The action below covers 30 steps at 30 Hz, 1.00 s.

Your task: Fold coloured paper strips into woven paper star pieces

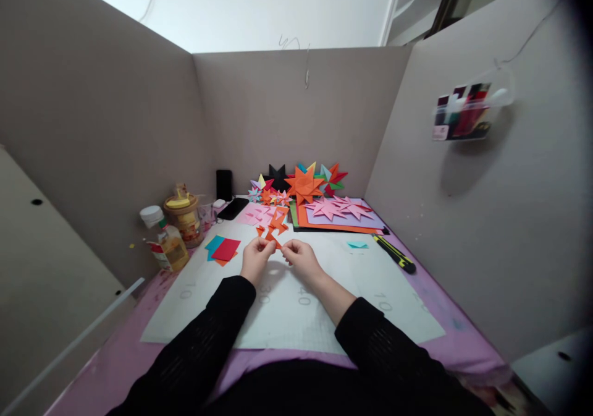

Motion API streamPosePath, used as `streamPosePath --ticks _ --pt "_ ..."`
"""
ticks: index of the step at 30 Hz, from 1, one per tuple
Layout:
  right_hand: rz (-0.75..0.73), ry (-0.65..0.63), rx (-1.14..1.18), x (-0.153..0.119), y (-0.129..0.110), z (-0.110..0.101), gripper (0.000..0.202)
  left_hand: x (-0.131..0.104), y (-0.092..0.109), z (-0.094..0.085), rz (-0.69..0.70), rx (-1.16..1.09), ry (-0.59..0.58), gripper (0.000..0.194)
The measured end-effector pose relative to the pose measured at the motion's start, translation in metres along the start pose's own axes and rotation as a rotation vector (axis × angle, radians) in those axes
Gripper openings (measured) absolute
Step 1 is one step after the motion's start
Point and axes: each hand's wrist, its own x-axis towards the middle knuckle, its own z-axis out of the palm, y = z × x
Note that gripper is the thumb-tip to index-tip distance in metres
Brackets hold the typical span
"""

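Note:
Between my two hands, over the white mat, is a small folded piece of orange paper. The fingertips of my left hand pinch it from the left, and those of my right hand from the right. My fingers cover much of it, so its exact fold is hidden. Just beyond my hands lie several orange folded paper pieces. Left of my left hand sits a small stack of paper squares, a red square on top with blue and orange ones beneath.
Folded paper stars stand along the back panel; pink stars rest on coloured sheets. A yellow-black box cutter and a turquoise folded paper lie right. Left are a glue bottle, a jar and a phone.

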Motion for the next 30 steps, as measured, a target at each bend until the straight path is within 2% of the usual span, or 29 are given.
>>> streamPosePath --ticks 12,18,26,30 --pt "0.002 -0.040 0.038 0.002 0.005 0.001 0.016 -0.007 0.008 0.005 0.003 0.063 0.102 0.020" --pt "0.019 -0.062 -0.011 0.003 0.006 -0.002 0.018 -0.009 0.012 0.005 0.012 0.081 0.026 0.019" --pt "0.048 -0.082 -0.017 0.002 0.004 -0.002 0.023 -0.005 0.005 0.004 -0.020 0.023 0.007 0.019" --pt "0.056 -0.066 0.018 0.002 0.006 0.000 0.019 -0.001 -0.001 0.002 -0.062 -0.073 0.045 0.025"
